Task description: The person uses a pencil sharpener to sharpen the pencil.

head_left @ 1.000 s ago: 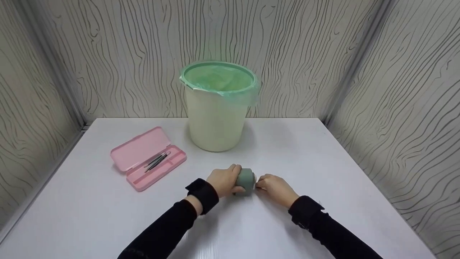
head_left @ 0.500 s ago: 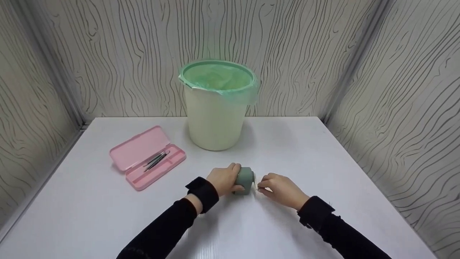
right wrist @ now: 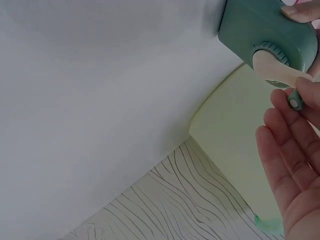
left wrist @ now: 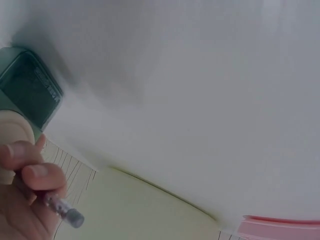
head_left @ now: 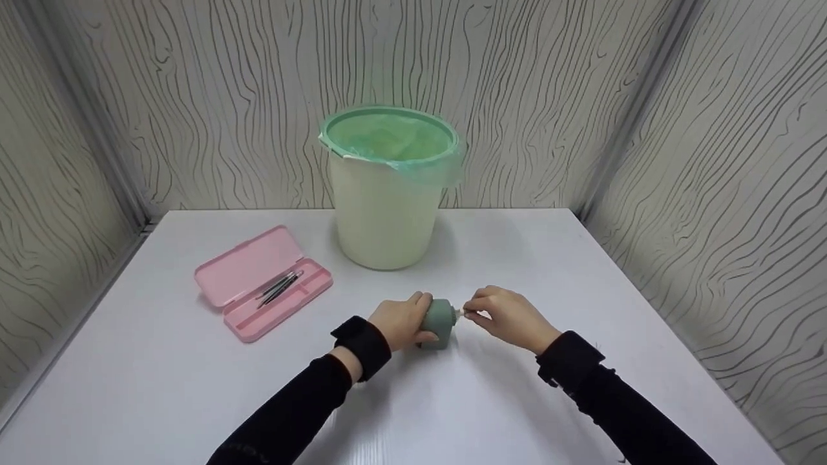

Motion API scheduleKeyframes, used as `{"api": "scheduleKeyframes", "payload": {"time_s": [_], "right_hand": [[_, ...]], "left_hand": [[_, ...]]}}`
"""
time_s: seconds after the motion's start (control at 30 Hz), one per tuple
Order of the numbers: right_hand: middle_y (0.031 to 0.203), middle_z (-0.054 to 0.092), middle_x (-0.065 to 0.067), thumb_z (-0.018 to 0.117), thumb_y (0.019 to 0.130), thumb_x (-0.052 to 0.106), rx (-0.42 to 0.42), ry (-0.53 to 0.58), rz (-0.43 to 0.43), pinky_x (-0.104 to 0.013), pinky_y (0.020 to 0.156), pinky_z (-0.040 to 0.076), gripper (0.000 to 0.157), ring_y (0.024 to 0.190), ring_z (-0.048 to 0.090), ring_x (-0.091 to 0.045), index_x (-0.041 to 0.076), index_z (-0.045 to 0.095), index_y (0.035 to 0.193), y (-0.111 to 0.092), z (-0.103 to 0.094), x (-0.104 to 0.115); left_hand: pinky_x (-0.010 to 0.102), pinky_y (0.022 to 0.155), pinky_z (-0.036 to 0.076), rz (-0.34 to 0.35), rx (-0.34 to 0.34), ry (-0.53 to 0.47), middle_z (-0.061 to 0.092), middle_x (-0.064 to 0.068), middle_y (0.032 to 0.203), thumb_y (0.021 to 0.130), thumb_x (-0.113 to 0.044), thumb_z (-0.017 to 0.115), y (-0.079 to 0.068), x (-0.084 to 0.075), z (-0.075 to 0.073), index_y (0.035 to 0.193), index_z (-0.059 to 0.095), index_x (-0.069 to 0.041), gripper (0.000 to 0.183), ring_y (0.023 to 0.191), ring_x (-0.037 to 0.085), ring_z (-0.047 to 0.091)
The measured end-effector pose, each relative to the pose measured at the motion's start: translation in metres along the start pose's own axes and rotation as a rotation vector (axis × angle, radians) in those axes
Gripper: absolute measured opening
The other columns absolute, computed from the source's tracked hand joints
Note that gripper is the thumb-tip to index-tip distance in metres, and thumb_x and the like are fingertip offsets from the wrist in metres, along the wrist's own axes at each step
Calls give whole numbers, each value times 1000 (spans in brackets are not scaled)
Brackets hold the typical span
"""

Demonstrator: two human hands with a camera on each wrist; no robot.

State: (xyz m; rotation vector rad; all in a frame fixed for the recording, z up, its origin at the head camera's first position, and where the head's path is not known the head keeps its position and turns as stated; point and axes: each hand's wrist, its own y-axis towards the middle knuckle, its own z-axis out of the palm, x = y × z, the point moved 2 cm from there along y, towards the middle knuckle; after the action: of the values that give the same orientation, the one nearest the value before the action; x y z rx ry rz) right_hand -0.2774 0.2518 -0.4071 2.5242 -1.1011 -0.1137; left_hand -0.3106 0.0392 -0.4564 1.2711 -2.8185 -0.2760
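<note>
A green hand-crank pencil sharpener (head_left: 438, 326) stands in front of the bin, held by my left hand (head_left: 397, 323). A pencil (left wrist: 62, 209) with a grey eraser end sticks out between the left fingers on the sharpener's cream-fronted side. Much of its shaft is hidden by the hand. On the opposite side is the cream crank arm (right wrist: 272, 67), whose small green knob (right wrist: 295, 101) my right hand (head_left: 510, 316) pinches between thumb and forefinger. The other right fingers are extended in the right wrist view.
A pink pencil case (head_left: 278, 310) lies with its lid raised at the left, with several dark pens or pencils (head_left: 279, 289) inside. Behind the hands stands a pale green bin (head_left: 386, 219) lined with a green bag. Patterned walls (head_left: 536, 97) enclose the white table (head_left: 555, 271).
My right hand has shifted a little right and then up, turning the crank from pointing down to pointing towards the right. The left hand and sharpener stay nearly in place.
</note>
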Motion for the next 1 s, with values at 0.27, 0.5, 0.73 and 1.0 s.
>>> {"api": "scheduleKeyframes", "payload": {"time_s": [0.27,0.5,0.73,1.0], "right_hand": [[86,73,-3,75,90,7,-2,-65,77,-32,69,57,6,80,68,-19,8,79,94,17,7,-10],[79,70,-3,77,87,6,5,-110,83,-31,63,54,7,73,65,-18,11,76,84,22,33,-19],[75,71,-4,79,83,1,55,-129,71,-29,62,54,10,70,66,-18,9,76,78,17,54,-21],[77,73,-4,80,85,4,155,-34,115,-29,65,55,6,72,68,-17,6,77,80,10,59,-16]], "left_hand": [[31,63,58,11,-23,5,65,4,108,94,-54,68,-2,-3,0,132,49,-7,63,72,14,67],[30,62,57,14,-11,-5,64,4,108,94,-54,67,-4,-5,3,133,49,-7,64,72,14,68],[29,61,56,9,-18,1,65,4,107,94,-55,67,-4,-5,1,132,49,-7,64,70,13,67],[29,60,57,5,-40,21,65,4,107,95,-56,65,-3,-1,-2,131,48,-8,63,69,13,67]]}}
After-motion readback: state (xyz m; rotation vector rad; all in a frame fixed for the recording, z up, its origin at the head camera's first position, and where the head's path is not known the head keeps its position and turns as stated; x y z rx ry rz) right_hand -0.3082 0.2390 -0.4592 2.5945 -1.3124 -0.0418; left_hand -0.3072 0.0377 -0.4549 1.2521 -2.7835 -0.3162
